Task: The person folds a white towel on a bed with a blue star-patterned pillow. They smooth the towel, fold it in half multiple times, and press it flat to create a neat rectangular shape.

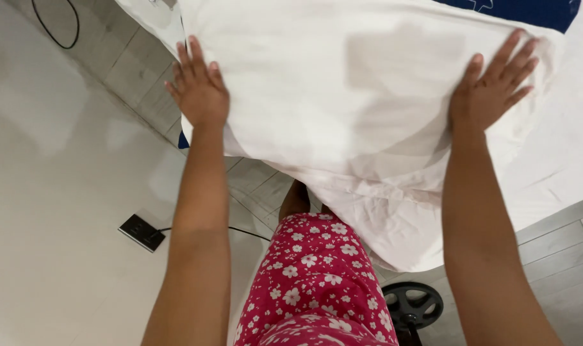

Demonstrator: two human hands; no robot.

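Note:
A large white pillow [343,96] in a white case lies in front of me, its near end overhanging a white sheet [560,160]. My left hand [198,86] rests flat on the pillow's left edge, fingers spread. My right hand [493,86] presses flat on its right side, fingers apart. Neither hand grips the fabric. A strip of dark blue cloth [528,9] shows beyond the pillow at the top right.
A white wall [61,192] fills the left, carrying a black wall socket [141,232] with a cable. A black cable [57,32] loops at the top left. The floor is grey tile [554,250]. A black wheel-shaped object [412,306] lies on the floor by my pink flowered clothing [317,282].

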